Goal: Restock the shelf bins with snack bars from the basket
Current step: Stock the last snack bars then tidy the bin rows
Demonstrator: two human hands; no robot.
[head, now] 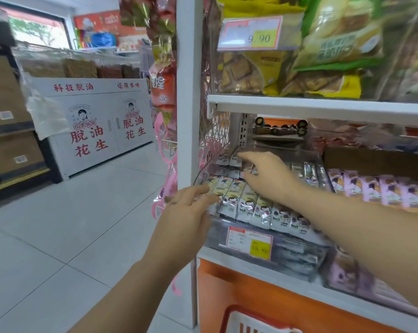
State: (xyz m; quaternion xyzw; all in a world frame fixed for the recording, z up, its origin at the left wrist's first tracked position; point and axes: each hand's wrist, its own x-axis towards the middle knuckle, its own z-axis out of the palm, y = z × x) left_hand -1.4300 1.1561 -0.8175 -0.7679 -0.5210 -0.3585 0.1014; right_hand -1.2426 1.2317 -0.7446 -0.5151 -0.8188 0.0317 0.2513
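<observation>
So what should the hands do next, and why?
Probably draw the right hand back out of the bin and reach down to the basket for more. The front row of bars looks packed, the left hand rests flat on it, and blur hides whether the right fingers hold anything.

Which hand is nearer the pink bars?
Right. The right hand reaches over the white bars just left of the pink bars; the left hand is farther left, at the front corner of the bin.

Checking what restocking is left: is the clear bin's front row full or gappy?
Full where visible: front-row bars sit packed side by side in the clear bin, no gaps; the right forearm hides its right end.
</observation>
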